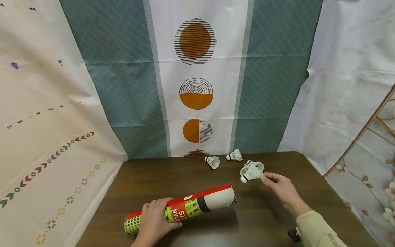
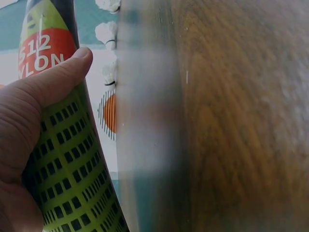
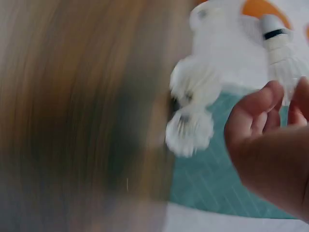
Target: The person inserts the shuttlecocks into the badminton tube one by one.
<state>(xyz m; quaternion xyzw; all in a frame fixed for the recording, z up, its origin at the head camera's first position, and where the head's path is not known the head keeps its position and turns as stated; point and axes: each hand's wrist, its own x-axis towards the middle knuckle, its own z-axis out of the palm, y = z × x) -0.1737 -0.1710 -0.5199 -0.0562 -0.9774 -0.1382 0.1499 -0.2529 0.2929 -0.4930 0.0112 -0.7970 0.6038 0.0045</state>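
Observation:
My left hand (image 1: 156,216) grips a green, red and black shuttlecock tube (image 1: 192,207) around its lower half. The tube slants up to the right, and its whitish end points toward my right hand (image 1: 282,190). Between thumb and fingertips the right hand pinches a white shuttlecock (image 1: 252,173) by its skirt edge, its cork pointing left toward the tube. In the right wrist view that held shuttlecock (image 3: 282,53) shows a black band below the cork. On the left wrist view, the left thumb lies along the tube (image 2: 72,159).
On the far part of the brown table (image 1: 172,178) lie loose shuttlecocks: one at left (image 1: 213,162), one in the middle (image 1: 235,155), and others (image 1: 257,165) partly behind the held one. A patterned cloth (image 1: 197,79) hangs beyond the table's back edge.

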